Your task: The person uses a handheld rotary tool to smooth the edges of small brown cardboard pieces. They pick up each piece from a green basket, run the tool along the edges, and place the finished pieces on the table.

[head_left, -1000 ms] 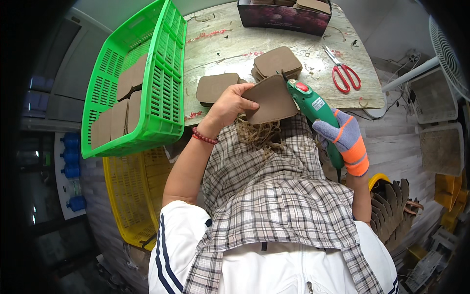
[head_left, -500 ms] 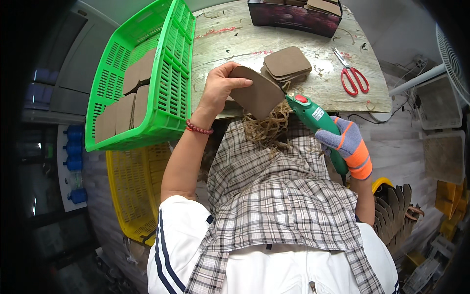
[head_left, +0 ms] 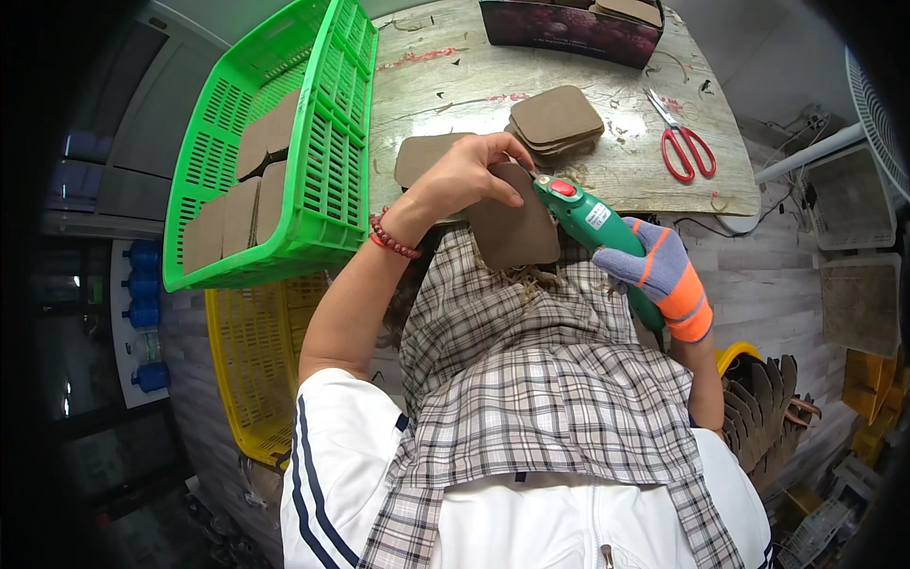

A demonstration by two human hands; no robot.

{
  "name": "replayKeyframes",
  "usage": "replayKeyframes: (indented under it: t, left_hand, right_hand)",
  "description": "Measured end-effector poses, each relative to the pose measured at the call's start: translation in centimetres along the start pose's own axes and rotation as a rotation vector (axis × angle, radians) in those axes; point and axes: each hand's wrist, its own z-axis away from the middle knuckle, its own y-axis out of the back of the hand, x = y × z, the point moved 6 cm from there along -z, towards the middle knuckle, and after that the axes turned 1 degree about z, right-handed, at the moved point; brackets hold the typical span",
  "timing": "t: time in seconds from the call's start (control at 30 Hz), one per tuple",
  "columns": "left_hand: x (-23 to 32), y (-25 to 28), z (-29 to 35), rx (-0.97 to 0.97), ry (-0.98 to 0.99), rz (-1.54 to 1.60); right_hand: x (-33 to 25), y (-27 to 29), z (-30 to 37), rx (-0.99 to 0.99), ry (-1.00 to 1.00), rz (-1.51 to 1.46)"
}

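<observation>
Her bare left hand pinches a brown rounded cardboard piece; the gloved right hand has its grip closed around a green electric cutter touching it.

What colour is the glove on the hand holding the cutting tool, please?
Grey-blue with orange bands on the right hand, clear in the head view.

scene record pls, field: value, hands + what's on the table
left hand: bare, holds brown cardboard piece over the lap
right hand: gloved, grips green power tool, tip at the piece's edge
table: stack of cardboard pieces, red scissors, dark box
green crate: holds cardboard pieces
yellow crate: lower, beside the person
</observation>
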Motion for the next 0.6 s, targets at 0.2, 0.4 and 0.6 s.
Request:
replayKeyframes:
  t: [0.2,0.4,0.6]
  left_hand:
    - [-2.6,0.3,0.3,0.171,0.061,0.264]
    - [-4.8,4.8,2.4,0.672,-0.181,1.038]
    - [-5.2,-0.4,-0.1,0.672,-0.262,1.337]
  right_hand:
    - [0.2,-0.1,-0.7,0.074,0.103,-0.082]
    - [1.4,1.7,-0.4,0.215,0.072,-0.111]
    - [1.3,0.4,-0.4,0.247,0.099,-0.029]
